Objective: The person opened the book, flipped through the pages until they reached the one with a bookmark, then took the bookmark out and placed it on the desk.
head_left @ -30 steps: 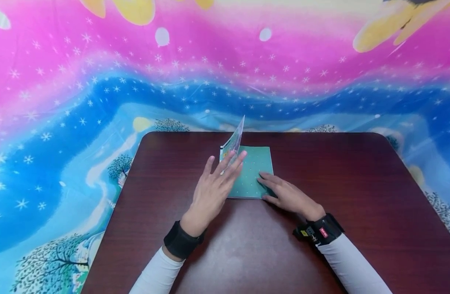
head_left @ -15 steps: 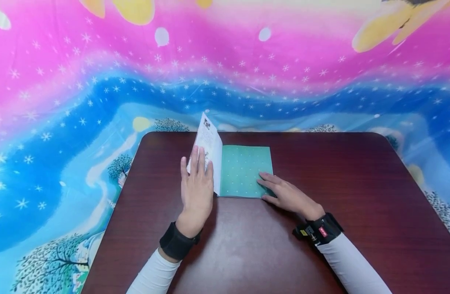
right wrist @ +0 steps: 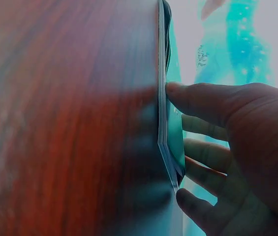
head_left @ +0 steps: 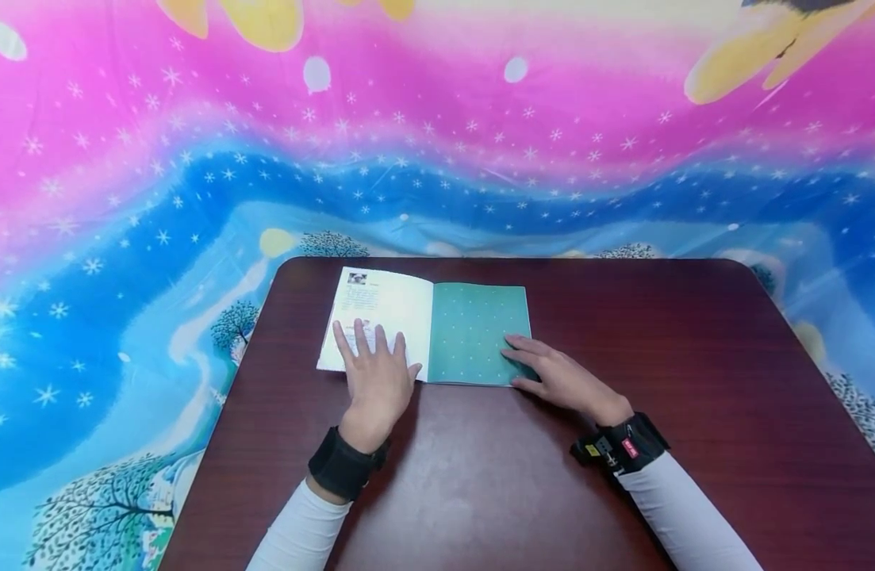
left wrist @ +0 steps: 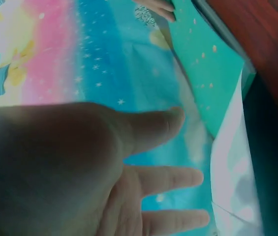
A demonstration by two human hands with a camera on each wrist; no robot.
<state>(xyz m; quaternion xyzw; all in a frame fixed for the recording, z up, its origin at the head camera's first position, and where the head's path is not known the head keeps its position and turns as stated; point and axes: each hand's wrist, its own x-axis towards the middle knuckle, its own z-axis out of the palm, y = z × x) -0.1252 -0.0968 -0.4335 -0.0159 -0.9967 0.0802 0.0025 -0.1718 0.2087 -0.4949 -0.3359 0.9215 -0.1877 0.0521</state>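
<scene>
A thin square booklet (head_left: 473,333) lies spread on the table, with a green dotted page on the right and a white page (head_left: 390,297) with text and small pictures on the left. Over the lower part of the white page my left hand (head_left: 376,385) is spread with straight fingers, hiding some print. In the left wrist view that page (left wrist: 232,172) bends up from the fold beside the fingers. My right hand (head_left: 562,377) rests at the green page's lower right edge. Its thumb (right wrist: 193,96) and fingertips touch the booklet's surface and edge in the right wrist view, without curling round it.
The booklet lies on a dark reddish-brown table (head_left: 658,333) with rounded far corners. Behind and beside the table hangs a pink and blue cloth (head_left: 437,159) printed with snowflakes and trees. Black bands (head_left: 347,464) circle both wrists.
My left hand has swept left and down, turning the upright leaf over until the white page lies nearly flat at the left. The right hand has stayed at the booklet's right edge.
</scene>
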